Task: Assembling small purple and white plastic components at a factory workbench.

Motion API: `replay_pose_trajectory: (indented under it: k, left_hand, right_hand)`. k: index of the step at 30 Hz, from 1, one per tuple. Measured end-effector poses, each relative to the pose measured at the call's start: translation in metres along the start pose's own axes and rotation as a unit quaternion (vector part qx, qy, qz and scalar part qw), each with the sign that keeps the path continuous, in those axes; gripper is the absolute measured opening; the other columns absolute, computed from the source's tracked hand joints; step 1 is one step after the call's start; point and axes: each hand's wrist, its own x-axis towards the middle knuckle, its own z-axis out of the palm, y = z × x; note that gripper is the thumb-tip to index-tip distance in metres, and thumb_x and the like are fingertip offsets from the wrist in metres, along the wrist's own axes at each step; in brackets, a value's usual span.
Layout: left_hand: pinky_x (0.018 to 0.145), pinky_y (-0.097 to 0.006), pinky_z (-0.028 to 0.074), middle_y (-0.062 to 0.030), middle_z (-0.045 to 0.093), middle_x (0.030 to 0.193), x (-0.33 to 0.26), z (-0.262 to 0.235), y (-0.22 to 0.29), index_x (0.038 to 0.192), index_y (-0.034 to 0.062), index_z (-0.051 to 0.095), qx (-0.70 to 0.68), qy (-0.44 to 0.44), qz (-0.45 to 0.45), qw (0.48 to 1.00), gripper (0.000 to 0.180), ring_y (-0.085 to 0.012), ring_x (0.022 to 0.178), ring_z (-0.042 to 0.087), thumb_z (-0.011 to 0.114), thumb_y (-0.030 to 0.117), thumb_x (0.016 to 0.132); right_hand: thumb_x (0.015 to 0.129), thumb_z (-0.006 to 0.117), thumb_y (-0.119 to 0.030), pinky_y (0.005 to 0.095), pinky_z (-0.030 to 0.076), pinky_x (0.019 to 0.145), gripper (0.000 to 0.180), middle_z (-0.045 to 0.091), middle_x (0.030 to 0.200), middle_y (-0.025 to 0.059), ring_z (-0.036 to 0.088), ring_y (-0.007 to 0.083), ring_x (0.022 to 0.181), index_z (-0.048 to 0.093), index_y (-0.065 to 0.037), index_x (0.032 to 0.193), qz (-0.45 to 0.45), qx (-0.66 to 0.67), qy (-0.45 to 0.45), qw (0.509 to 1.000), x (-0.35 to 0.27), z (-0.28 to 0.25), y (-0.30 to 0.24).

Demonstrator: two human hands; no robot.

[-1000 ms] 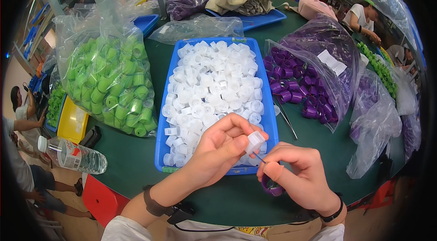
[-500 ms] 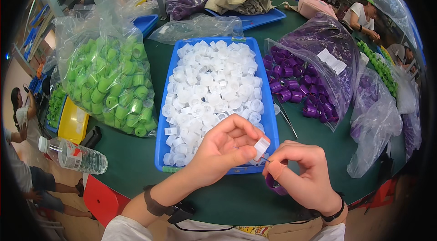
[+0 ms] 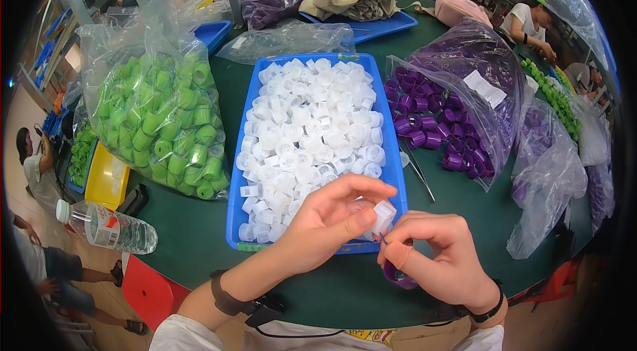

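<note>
Over the near end of a blue tray (image 3: 237,218) heaped with white translucent plastic caps (image 3: 312,125), my left hand (image 3: 325,218) pinches one white plastic cap (image 3: 383,217) between thumb and fingers. Close by on the right, my right hand (image 3: 434,251) is closed on a purple plastic cap (image 3: 398,277), which hangs partly hidden beneath the fingers. A thin dark strip (image 3: 383,239) sticks out from the right fingertips, at the lower edge of the white cap. Whether it touches the cap, I cannot tell. A tan bandage wraps a right-hand digit.
An open bag of purple caps (image 3: 451,125) lies right of the tray, with tweezers (image 3: 418,175) between. Left stand a bag of green caps (image 3: 159,119), a yellow tray (image 3: 106,175) and a water bottle (image 3: 109,225). Another person (image 3: 527,26) sits far right.
The white cap has turned in my left fingers and sits slightly higher. My right hand has shifted slightly left, and the purple cap hangs a little lower.
</note>
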Motion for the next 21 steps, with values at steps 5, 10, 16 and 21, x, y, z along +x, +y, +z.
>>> replay_pose_trajectory:
  k: [5, 10, 16, 21]
  left_hand:
    - [0.094, -0.031, 0.042, -0.0088, 0.054, 0.120, -0.0009, -0.0026, -0.0007, 0.121, -0.0002, 0.052, -0.001, -0.014, 0.006, 1.000, 0.033, -0.0149, 0.110, 0.052, 0.058, 0.017, 0.093]
    - [0.095, -0.032, 0.042, -0.0094, 0.055, 0.118, -0.0008, -0.0025, -0.0007, 0.118, -0.0004, 0.054, 0.001, -0.017, -0.001, 1.000, 0.031, -0.0156, 0.110, 0.052, 0.058, 0.018, 0.094]
    - [0.096, -0.032, 0.042, -0.0099, 0.057, 0.116, -0.0005, -0.0049, -0.0010, 0.118, -0.0005, 0.054, 0.009, -0.035, 0.004, 0.999, 0.032, -0.0164, 0.111, 0.053, 0.058, 0.019, 0.093]
    - [0.095, -0.032, 0.044, -0.0108, 0.058, 0.114, -0.0006, -0.0064, -0.0027, 0.117, -0.0019, 0.054, 0.026, -0.024, 0.022, 0.999, 0.033, -0.0169, 0.110, 0.055, 0.061, 0.017, 0.091]
  right_hand:
    - [0.083, 0.061, -0.003, 0.0229, 0.043, 0.061, 0.007, 0.063, 0.076, 0.0064, 0.054, 0.0087, 0.067, 0.065, 0.002, 0.080, 0.009, 0.015, -0.007, 1.000, 0.0000, 0.0000, -0.0022]
    - [0.083, 0.060, -0.004, 0.0227, 0.043, 0.062, 0.008, 0.063, 0.076, 0.0065, 0.054, 0.0085, 0.067, 0.065, 0.002, 0.080, 0.009, 0.016, -0.010, 1.000, -0.0001, -0.0007, -0.0017]
    - [0.084, 0.060, -0.004, 0.0225, 0.043, 0.061, 0.009, 0.063, 0.076, 0.0061, 0.053, 0.0080, 0.066, 0.065, 0.002, 0.080, 0.019, 0.022, 0.001, 1.000, -0.0009, 0.0007, -0.0017]
    - [0.084, 0.060, -0.004, 0.0219, 0.041, 0.060, 0.009, 0.063, 0.076, 0.0053, 0.051, 0.0067, 0.066, 0.065, 0.002, 0.081, 0.027, 0.036, 0.014, 0.999, -0.0016, 0.0007, -0.0020]
